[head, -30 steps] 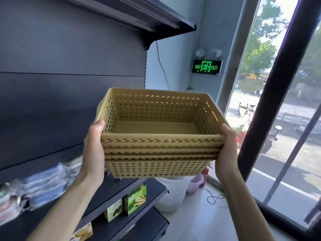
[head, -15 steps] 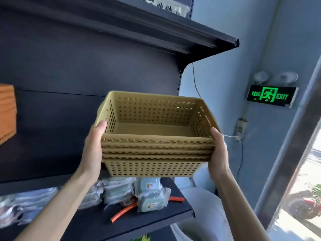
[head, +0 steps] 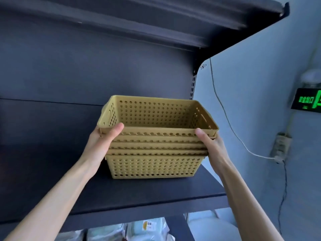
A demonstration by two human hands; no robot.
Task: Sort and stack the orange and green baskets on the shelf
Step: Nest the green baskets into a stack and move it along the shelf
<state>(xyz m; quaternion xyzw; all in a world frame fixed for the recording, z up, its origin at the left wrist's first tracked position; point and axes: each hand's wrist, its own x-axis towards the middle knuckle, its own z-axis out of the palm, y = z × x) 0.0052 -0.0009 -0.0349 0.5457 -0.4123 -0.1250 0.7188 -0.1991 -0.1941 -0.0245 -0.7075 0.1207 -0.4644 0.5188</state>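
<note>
Both bare hands clasp a nested stack of perforated, mustard-yellow plastic baskets (head: pixel 155 145) between them, one at each short end. The left hand (head: pixel 102 141) presses against the stack's left end with its thumb laid over the front corner of the topmost rim; the right hand (head: pixel 211 145) presses against the right end, thumb pointing up along the near corner of the upper rims, its other fingers hidden behind the stack. The stack sits between the two palms, with the grips at the level of the layered rims, so the deep lower body of the bottom basket hangs beneath the hands.

The dark matte metal shelf board (head: pixel 139 193) spreads under the stack, and the bottom basket's base appears to be at its surface near the right end; whether it fully rests there cannot be told. A second dark shelf (head: pixel 156 23) overhangs above, and the dark back panel (head: pixel 69 75) runs behind. To the right, against the pale blue-grey wall (head: pixel 251 101), a thin white cable (head: pixel 231 126) curves down to a small wall socket (head: pixel 280 145), and a green-lit exit sign (head: pixel 307 102) is cut off by the edge. Pale wrapped packets (head: pixel 147 230) lie below the shelf board.
</note>
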